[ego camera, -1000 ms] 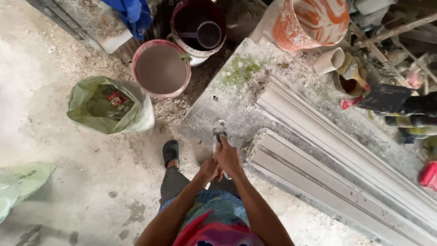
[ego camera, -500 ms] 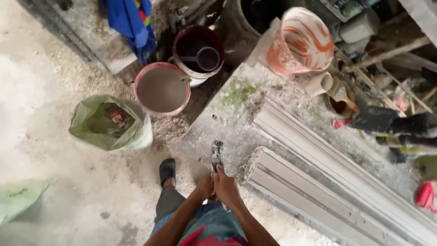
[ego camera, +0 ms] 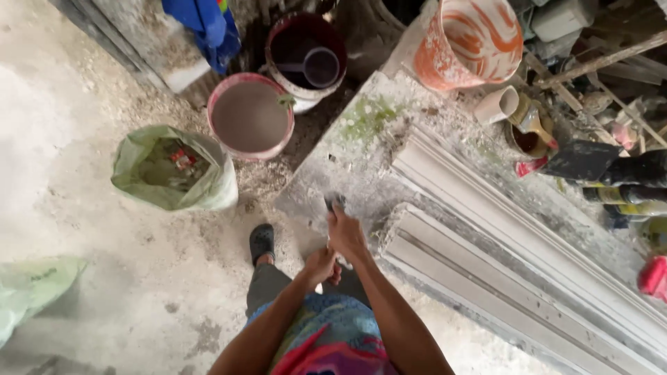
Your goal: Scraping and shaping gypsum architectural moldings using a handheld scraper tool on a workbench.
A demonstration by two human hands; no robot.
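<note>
Plaster dust coats worktable (ego camera: 417, 132) and concrete floor (ego camera: 90, 104).

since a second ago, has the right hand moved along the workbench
Cannot tell. The right hand grips a small tool near the workbench corner in every picture; the head camera shifted, so any small move is unclear.

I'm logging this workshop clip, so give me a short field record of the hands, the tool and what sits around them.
right hand: right hand grips a dark-headed hand tool on the dusty grey worktable
left hand: left hand closed on the tool's lower handle
on table: two long white plaster mouldings, orange-and-white bucket
on floor: pink bucket of grey mix, open green sack
</note>
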